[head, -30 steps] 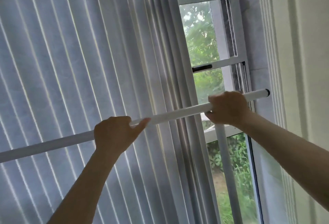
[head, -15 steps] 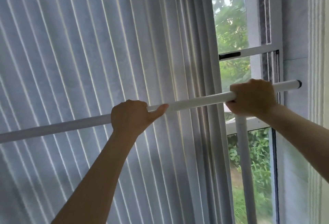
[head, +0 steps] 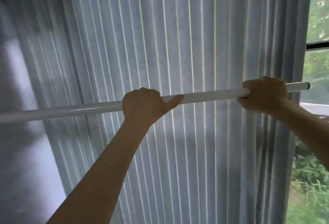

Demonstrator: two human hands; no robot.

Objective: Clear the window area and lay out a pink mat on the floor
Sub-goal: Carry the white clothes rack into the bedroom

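A long white pole runs almost level across the view, from the left edge to a dark-tipped end at the right. My left hand grips it near the middle, thumb stretched along the pole. My right hand grips it close to its right end. Both arms reach up in front of the grey vertical blinds. No pink mat is in view.
The blinds cover most of the window; a strip of glass with green foliage shows at the far right, crossed by a dark bar. A pale wall stands blurred at the left.
The view has swung left, so the window strip slid to the right edge and the blinds fill the frame. Both hands keep their grip on the pole, now more level.
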